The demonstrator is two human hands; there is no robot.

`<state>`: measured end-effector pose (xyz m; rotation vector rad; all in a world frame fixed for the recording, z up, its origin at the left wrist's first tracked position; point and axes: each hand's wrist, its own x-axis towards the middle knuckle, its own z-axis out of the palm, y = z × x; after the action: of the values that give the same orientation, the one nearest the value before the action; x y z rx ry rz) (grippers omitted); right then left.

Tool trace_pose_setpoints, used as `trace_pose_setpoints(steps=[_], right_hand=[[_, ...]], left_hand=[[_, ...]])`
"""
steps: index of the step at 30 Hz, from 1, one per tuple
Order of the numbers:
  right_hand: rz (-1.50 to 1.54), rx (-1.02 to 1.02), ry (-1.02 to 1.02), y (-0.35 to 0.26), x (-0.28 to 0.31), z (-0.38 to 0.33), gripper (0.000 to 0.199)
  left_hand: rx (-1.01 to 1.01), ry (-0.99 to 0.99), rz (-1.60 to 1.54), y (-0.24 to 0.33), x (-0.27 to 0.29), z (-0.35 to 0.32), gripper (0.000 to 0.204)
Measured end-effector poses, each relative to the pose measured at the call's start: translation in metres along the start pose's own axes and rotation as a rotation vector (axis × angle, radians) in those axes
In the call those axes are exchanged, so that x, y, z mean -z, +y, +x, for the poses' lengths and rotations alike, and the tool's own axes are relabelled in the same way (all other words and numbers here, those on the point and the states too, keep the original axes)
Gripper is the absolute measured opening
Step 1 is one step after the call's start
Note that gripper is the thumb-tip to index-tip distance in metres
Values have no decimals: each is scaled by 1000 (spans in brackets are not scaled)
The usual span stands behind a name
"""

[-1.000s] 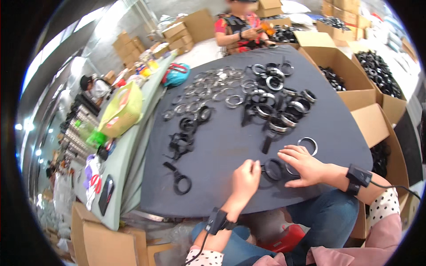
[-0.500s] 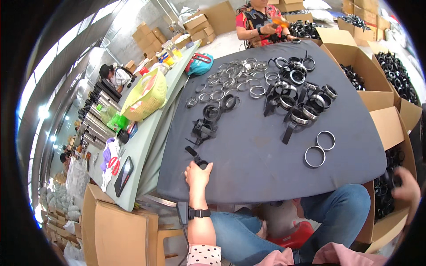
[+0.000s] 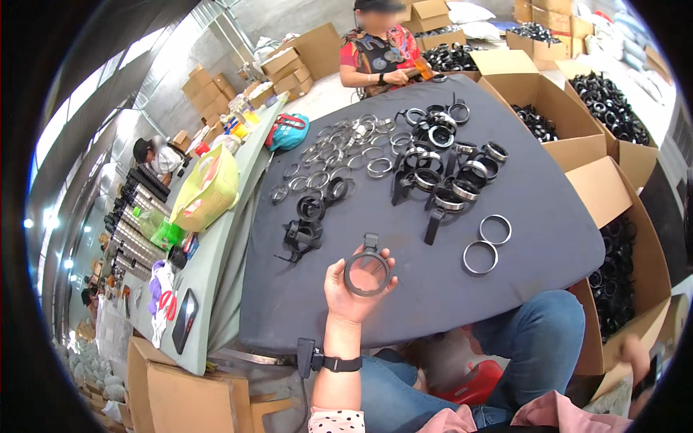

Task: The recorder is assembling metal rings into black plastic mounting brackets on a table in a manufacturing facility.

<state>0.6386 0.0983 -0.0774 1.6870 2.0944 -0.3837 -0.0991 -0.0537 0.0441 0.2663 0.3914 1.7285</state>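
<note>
My left hand is raised over the near part of the grey-topped table. Its palm faces up, with the fingers curled round a black ring with a short tab; skin shows through the opening. At the far right, my right hand is a blur beside an open carton of black rings. Its fingers cannot be made out. Two silver rings lie flat, right of my left hand. Beyond it sits a small cluster of black rings with tabs.
Farther back lie many loose silver rings and a pile of black-and-silver rings with tabs. Open cartons line the right. Another person works across the table. A side table holds a yellow basket and phone.
My left hand has lifted the black ring from the table and brought it rightward, turning palm up. My right hand has moved down and back from the carton's opening. The view has shifted.
</note>
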Motion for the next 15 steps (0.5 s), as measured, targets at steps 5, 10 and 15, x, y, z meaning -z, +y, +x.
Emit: trace_pose_setpoints(steps=[5, 10, 15], right_hand=[[412, 694, 625, -242, 180, 54, 13], [54, 993, 437, -411, 212, 81, 75], [-129, 991, 319, -447, 207, 83, 77]], left_hand=[[-9, 169, 83, -34, 5, 20, 37], [-83, 274, 216, -37, 28, 26, 41], [-7, 70, 156, -51, 19, 36, 48]])
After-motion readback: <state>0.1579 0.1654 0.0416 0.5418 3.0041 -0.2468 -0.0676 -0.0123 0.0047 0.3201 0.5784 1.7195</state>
